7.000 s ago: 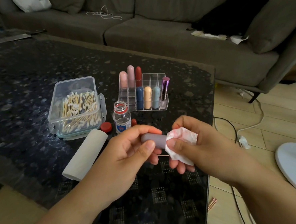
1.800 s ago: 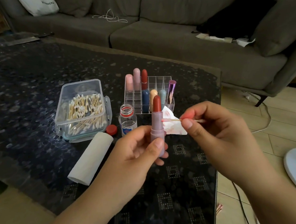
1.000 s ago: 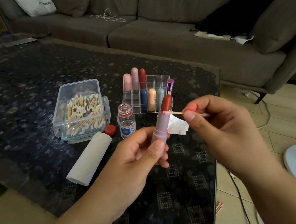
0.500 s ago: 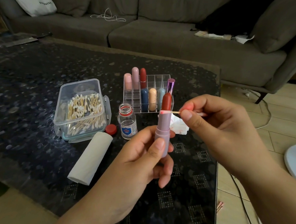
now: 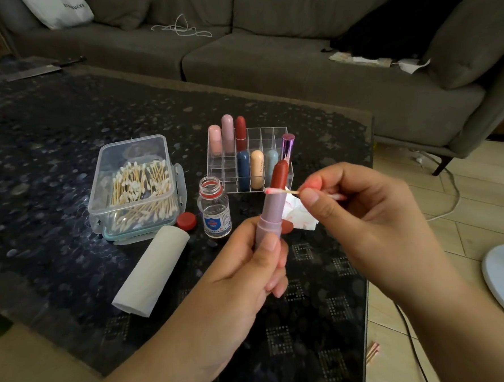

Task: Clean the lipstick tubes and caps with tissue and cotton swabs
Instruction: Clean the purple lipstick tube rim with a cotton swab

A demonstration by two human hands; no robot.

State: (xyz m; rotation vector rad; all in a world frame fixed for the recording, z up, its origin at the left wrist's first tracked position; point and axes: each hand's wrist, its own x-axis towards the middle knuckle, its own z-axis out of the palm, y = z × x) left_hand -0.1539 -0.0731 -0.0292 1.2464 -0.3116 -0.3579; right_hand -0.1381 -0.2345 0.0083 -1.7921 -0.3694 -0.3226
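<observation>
Dark speckled table [image 5: 63, 119], grey sofa [image 5: 266, 57]

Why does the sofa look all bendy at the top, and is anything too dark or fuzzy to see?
Head view: the wide lens curves the sofa and table edge. Head view: the light is dim, with soft glints on the dark tabletop. Head view: the lipstick in the left hand and the cotton swab in the right hand look sharp; the bottle label is too small to read.
</observation>
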